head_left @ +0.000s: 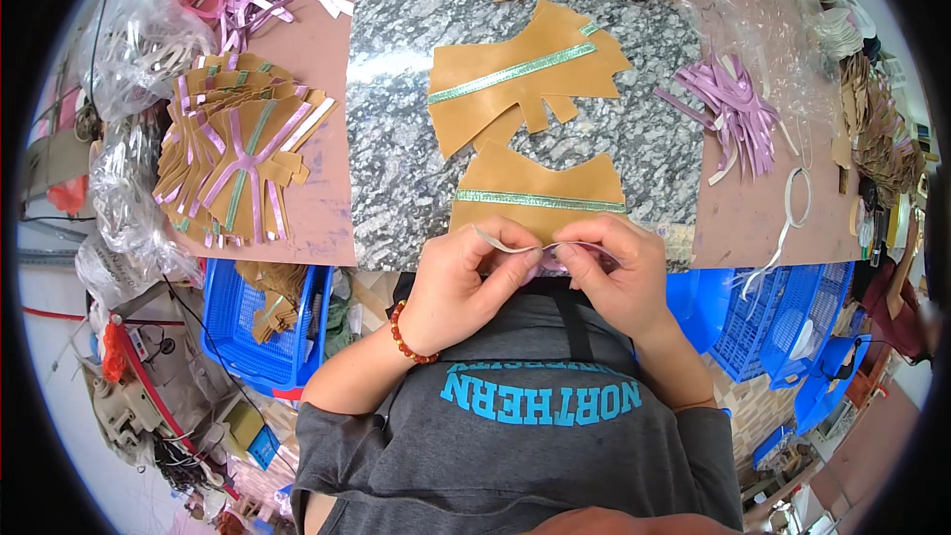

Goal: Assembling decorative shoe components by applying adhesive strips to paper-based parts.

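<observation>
Both hands pinch 1 thin pink strip (555,246) at the slab's near edge, left hand (464,277) and right hand (616,272) closed on it; 2 tan pieces (525,74) lack pink, finished stack (238,154) sits left

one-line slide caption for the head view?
Left hand and right hand pinch a thin pale strip over tan cut pieces on a speckled grey slab.

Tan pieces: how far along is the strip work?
Done: a stack at left already carries pink strips. In hand: left hand and right hand pinch one pink strip. Left: two tan pieces on the slab show only green strips; loose strips wait.
</observation>
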Action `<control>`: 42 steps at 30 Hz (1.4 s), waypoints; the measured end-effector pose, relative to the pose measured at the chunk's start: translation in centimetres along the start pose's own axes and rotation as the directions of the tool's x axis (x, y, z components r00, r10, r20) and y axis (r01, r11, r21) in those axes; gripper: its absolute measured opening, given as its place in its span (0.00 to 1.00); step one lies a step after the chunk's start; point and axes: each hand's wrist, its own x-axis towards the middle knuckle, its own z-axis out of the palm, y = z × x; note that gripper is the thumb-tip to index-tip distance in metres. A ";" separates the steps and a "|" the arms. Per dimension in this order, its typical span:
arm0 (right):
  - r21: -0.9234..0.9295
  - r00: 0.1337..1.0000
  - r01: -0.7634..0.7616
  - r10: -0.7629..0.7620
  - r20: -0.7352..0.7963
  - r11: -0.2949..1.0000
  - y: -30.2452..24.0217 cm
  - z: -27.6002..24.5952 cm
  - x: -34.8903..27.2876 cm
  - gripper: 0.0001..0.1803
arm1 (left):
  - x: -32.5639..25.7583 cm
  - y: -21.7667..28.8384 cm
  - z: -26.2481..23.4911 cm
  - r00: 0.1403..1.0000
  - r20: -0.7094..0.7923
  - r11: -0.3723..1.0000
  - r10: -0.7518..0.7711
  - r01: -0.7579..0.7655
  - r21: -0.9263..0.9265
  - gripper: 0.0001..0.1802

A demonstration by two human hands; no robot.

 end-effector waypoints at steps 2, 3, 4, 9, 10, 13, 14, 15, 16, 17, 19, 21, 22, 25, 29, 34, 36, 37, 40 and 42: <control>-0.187 0.995 0.083 -0.091 -0.037 0.979 0.0 -0.1 0.0 0.04 | 0.1 0.0 0.0 0.999 -0.023 0.999 -0.026 0.027 0.028 0.06; -0.186 0.996 0.073 -0.081 -0.039 0.980 -0.2 -0.1 0.2 0.04 | 0.6 0.3 -0.1 0.998 -0.014 0.997 -0.057 0.058 0.046 0.07; -0.205 0.995 0.046 -0.063 -0.074 0.978 -0.4 -0.1 0.6 0.04 | 1.1 0.5 -0.1 0.996 -0.005 0.994 -0.088 0.088 0.065 0.07; -0.157 0.995 -0.037 0.022 -0.095 0.987 -1.0 -1.0 2.7 0.04 | 3.0 1.1 -0.6 0.996 -0.022 0.988 -0.090 0.092 0.123 0.13; -0.155 0.995 -0.043 0.028 -0.097 0.987 -1.1 -1.2 3.0 0.04 | 3.0 1.3 -0.7 0.995 -0.018 0.988 -0.095 0.096 0.122 0.13; -0.147 0.995 -0.088 0.081 -0.050 0.985 -0.8 -1.4 3.7 0.04 | 3.2 1.8 -1.1 0.995 -0.020 0.956 -0.094 0.096 0.277 0.12; -0.129 0.997 -0.066 0.060 -0.047 0.989 -0.3 -1.2 3.8 0.04 | 3.0 1.6 -1.0 0.997 -0.034 0.952 -0.068 0.075 0.296 0.12; -0.111 0.998 -0.044 0.039 -0.043 0.993 0.0 -1.0 3.8 0.04 | 2.9 1.5 -1.0 0.998 -0.047 0.948 -0.042 0.055 0.314 0.11; -0.109 0.998 -0.047 0.043 -0.042 0.993 -0.2 -1.1 3.9 0.04 | 2.9 1.6 -0.9 0.998 -0.046 0.948 -0.046 0.058 0.314 0.11; -0.123 0.996 -0.090 0.089 -0.011 0.988 -0.8 -1.4 4.0 0.05 | 2.8 1.6 -0.8 0.998 -0.058 0.941 -0.038 0.055 0.333 0.10; -0.138 0.990 -0.135 0.139 0.022 0.981 -1.3 -1.6 4.3 0.07 | 2.8 1.5 -0.7 0.997 -0.070 0.934 -0.033 0.056 0.352 0.08; -0.234 0.991 -0.102 0.119 0.056 0.967 -1.2 -1.7 4.8 0.07 | 2.7 1.2 -0.5 0.996 -0.090 0.934 -0.006 0.037 0.356 0.06; -0.234 0.991 -0.104 0.121 0.057 0.967 -1.1 -1.7 4.9 0.07 | 2.7 1.2 -0.4 0.996 -0.090 0.934 -0.008 0.040 0.355 0.06; -0.256 0.993 -0.065 0.087 0.076 0.965 -0.9 -1.6 5.1 0.07 | 2.7 1.2 -0.2 0.992 -0.098 0.900 0.076 -0.026 0.436 0.04; -0.224 0.993 -0.073 0.093 0.079 0.972 -0.3 -1.3 5.0 0.07 | 2.8 1.2 -0.1 0.990 -0.077 0.876 0.119 -0.068 0.478 0.04; -0.314 0.990 -0.015 0.057 0.125 0.949 -0.4 -1.5 5.2 0.07 | 2.8 1.1 -0.1 0.988 -0.085 0.868 0.128 -0.070 0.492 0.04; -0.328 0.991 -0.017 0.060 0.123 0.944 -0.4 -1.5 5.3 0.07 | 2.9 1.1 0.0 0.986 -0.088 0.860 0.138 -0.075 0.504 0.04; -0.329 0.991 -0.017 0.060 0.122 0.944 -0.4 -1.5 5.3 0.07 | 3.0 1.1 0.0 0.986 -0.088 0.860 0.139 -0.076 0.504 0.04; -0.351 0.991 -0.009 0.055 0.122 0.936 -0.3 -1.4 5.3 0.07 | 3.0 1.0 0.0 0.988 -0.086 0.863 0.130 -0.070 0.501 0.04; -0.365 0.991 -0.012 0.060 0.120 0.931 -0.4 -1.3 5.3 0.07 | 3.0 1.0 0.1 0.987 -0.097 0.865 0.132 -0.066 0.498 0.04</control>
